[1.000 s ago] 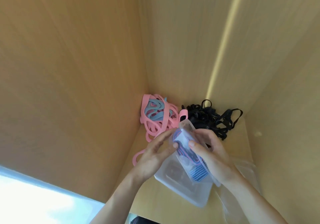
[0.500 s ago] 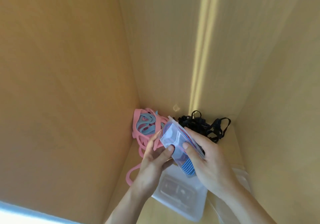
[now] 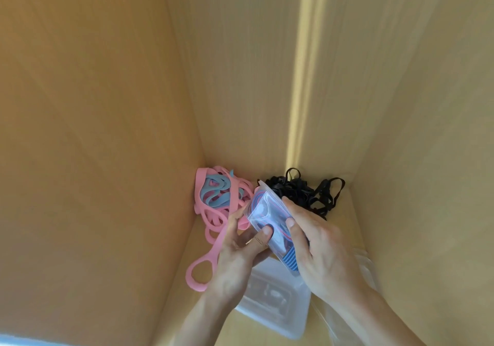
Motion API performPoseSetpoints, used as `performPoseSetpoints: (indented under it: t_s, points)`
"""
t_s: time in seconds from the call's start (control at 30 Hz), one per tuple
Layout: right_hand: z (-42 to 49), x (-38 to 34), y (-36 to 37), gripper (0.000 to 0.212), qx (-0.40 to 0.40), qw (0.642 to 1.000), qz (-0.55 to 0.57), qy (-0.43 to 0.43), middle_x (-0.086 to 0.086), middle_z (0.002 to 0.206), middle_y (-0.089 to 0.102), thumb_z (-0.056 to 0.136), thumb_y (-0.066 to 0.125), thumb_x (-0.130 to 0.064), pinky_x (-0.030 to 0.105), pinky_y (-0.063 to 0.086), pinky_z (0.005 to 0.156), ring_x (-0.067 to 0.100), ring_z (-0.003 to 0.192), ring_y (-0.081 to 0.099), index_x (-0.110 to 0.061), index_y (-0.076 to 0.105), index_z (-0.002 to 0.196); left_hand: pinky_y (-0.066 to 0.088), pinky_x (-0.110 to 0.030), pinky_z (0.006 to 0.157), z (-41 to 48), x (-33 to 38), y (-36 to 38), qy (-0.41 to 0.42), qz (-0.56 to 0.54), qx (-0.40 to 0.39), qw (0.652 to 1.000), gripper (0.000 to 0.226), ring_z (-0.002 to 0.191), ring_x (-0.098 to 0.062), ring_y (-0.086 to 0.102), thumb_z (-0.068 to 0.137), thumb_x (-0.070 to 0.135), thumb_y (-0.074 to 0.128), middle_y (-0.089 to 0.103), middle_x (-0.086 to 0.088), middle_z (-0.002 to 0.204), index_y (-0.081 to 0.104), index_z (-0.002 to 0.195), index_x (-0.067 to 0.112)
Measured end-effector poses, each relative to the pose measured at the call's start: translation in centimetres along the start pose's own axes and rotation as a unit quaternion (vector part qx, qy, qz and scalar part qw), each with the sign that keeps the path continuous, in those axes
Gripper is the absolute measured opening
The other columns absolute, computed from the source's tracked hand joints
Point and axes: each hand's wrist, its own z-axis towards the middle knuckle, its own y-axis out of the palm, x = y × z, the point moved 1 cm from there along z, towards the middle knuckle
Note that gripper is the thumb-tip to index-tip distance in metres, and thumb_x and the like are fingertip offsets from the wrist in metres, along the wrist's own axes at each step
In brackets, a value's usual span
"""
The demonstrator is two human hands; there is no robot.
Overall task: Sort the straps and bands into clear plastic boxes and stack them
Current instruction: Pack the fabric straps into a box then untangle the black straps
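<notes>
Both hands hold a small clear box (image 3: pixel 270 222) tilted, above shelf floor (image 3: pixel 184 265) of a wooden cabinet. Left hand (image 3: pixel 238 260): thumb curled onto box front, fingers behind it. Right hand (image 3: pixel 320 249): thumb + fingers wrapped round box's right side. Box has blue/red bands inside, blue ribbed bit (image 3: pixel 290 260) at lower end. Another clear box (image 3: pixel 278 311) lies flat below the hands. Pink & blue bands (image 3: pixel 216 198) piled in back-left corner, black straps (image 3: pixel 302 190) back-right, just beside. Clear plastic (image 3: pixel 366 268) at right, can't tell what
</notes>
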Motion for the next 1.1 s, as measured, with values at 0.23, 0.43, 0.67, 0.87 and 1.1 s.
performPoseSetpoints:
  t_s: [0.23,0.43,0.67,0.87,1.1]
  points:
    - [0.6,0.4,-0.6,0.050,-0.029,0.984,0.170,0.052,-0.033,0.125,0.064,0.103,0.052,-0.016,0.012,0.046,0.097,-0.005,0.120,0.060,-0.059,0.055,0.128,0.051,-0.052,0.104,1.1,0.5,-0.2,-0.011,-0.004,-0.013,1.000,0.066,0.117,-0.040,0.065,0.087,0.017,0.075,0.069,-0.021,0.123,0.043,0.144,0.027]
    - [-0.7,1.1,-2.1,0.052,-0.047,0.967,0.238,0.072,-0.024,0.145,0.052,0.094,0.065,-0.028,0.030,0.040,0.113,0.003,0.138,0.047,-0.037,0.051,0.143,0.044,-0.058,0.099,2.8,0.2,0.6,-0.052,-0.112,-0.047,0.991,0.062,0.121,-0.044,0.058,0.085,0.017,0.063,0.060,-0.025,0.129,0.047,0.145,0.015]
    - [-2.9,2.9,-2.4,0.089,-0.034,0.995,-0.082,0.049,-0.023,0.166,0.012,0.079,0.059,-0.075,0.026,0.025,0.115,0.009,0.154,0.015,-0.043,0.027,0.156,0.035,-0.058,0.116,5.8,-1.6,3.6,-0.163,-0.292,-0.155,0.930,0.053,0.135,-0.043,0.050,0.094,0.017,0.047,0.050,-0.027,0.146,0.050,0.144,0.001]
    - [-3.7,5.9,-2.2,0.070,0.143,0.979,-0.115,0.088,-0.008,0.153,0.048,0.082,0.063,-0.052,0.044,0.049,0.103,0.029,0.134,0.051,-0.027,0.052,0.146,0.042,-0.047,0.108,9.6,-3.2,6.7,-0.235,-0.191,-0.224,0.926,0.053,0.119,-0.032,0.061,0.087,0.021,0.052,0.062,-0.021,0.134,0.059,0.137,0.004]
    - [-4.7,8.5,-3.2,0.065,0.194,0.943,-0.208,0.172,-0.002,0.138,0.063,0.076,0.060,-0.057,0.049,0.055,0.094,0.036,0.117,0.064,-0.024,0.068,0.131,0.050,-0.025,0.086,16.9,-4.9,9.3,-0.070,0.334,-0.121,0.932,0.032,0.100,-0.015,0.064,0.092,0.000,0.048,0.071,0.002,0.102,0.066,0.112,0.017]
